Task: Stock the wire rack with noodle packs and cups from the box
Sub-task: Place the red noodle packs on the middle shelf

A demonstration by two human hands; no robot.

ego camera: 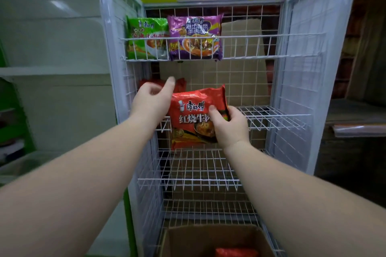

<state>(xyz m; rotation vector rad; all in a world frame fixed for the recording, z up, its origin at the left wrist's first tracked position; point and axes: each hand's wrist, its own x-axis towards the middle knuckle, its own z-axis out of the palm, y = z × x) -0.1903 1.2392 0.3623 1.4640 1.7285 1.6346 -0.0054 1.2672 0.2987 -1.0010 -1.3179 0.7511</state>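
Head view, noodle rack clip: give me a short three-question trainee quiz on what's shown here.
1. True or false: the top shelf of the wire rack holds a green pack and a purple pack side by side.
2. Which of the hands grips the red pack in front of the second shelf? A) left hand B) right hand C) both
3. Fill in: at the bottom edge, another red pack lies inside the cardboard ____.

Key: 1 true; 2 B, the left hand reaches toward a red pack further back on the shelf; 3 box.
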